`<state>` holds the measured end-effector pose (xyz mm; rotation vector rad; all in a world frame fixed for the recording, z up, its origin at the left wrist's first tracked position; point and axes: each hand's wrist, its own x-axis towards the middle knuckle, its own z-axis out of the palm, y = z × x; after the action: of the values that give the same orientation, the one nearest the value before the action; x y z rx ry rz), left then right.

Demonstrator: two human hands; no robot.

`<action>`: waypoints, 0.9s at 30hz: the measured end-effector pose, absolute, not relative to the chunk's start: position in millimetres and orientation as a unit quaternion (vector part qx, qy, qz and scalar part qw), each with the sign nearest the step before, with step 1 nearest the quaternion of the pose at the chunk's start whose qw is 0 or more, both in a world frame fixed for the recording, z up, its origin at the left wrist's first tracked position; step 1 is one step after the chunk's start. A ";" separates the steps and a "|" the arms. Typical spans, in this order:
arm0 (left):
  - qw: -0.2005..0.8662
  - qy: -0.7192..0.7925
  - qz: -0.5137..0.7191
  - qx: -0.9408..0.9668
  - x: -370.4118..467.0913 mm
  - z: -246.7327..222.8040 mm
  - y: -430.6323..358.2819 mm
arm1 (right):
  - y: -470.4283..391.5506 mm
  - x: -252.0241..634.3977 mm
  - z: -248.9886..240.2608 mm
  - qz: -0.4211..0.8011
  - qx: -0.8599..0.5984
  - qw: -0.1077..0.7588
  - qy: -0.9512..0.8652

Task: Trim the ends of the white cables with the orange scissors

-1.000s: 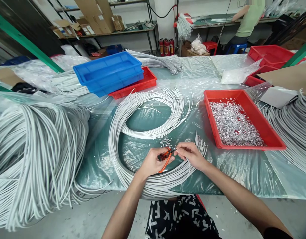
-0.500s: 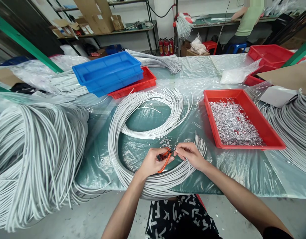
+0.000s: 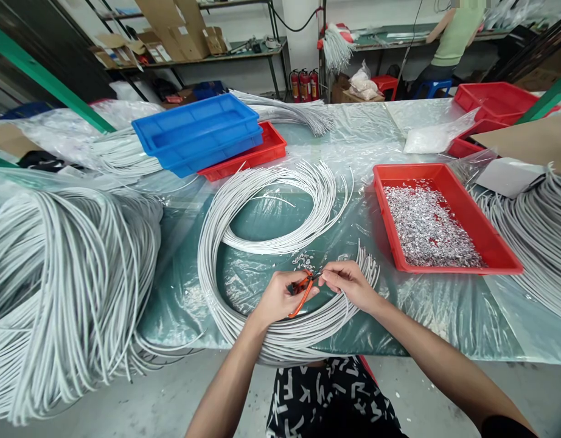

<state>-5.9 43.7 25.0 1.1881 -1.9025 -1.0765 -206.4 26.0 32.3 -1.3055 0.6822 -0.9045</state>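
Note:
My left hand (image 3: 279,297) is wrapped round a pair of orange-handled pliers (image 3: 302,299), whose dark jaws point right. Just beyond the jaws, my right hand (image 3: 347,283) pinches something small at its fingertips, seemingly a cable end; the fingers hide most of it. Under both hands lies a coil of grey-white cables (image 3: 303,338), its loose ends fanned out beside my right hand. A second white coil (image 3: 266,244) rests behind it, overlapping at the left. Small silvery bits (image 3: 303,260) are scattered just behind the pliers.
A red tray (image 3: 499,254) of small silvery parts stands right. Large cable bundles lie left (image 3: 80,274) and far right (image 3: 531,237). Blue trays (image 3: 198,131) are stacked on a red tray (image 3: 274,146) behind the coils. A person (image 3: 458,39) is at a far bench.

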 end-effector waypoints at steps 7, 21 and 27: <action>0.323 -0.727 -0.411 0.445 -4.7 25.3 45.3 | 26.1 -206.2 31.6 -0.397 -0.575 0.649 0.302; 0.327 -0.732 -0.402 0.441 -5.0 26.2 45.1 | 26.5 -206.8 32.6 -0.397 -0.586 0.638 0.305; 0.325 -0.733 -0.400 0.445 -5.3 27.7 44.6 | 26.5 -206.7 32.5 -0.397 -0.585 0.637 0.305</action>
<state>-5.3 44.6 27.7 1.1655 -1.9211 -1.0475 -206.7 26.5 32.5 -1.3369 0.6971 -0.9069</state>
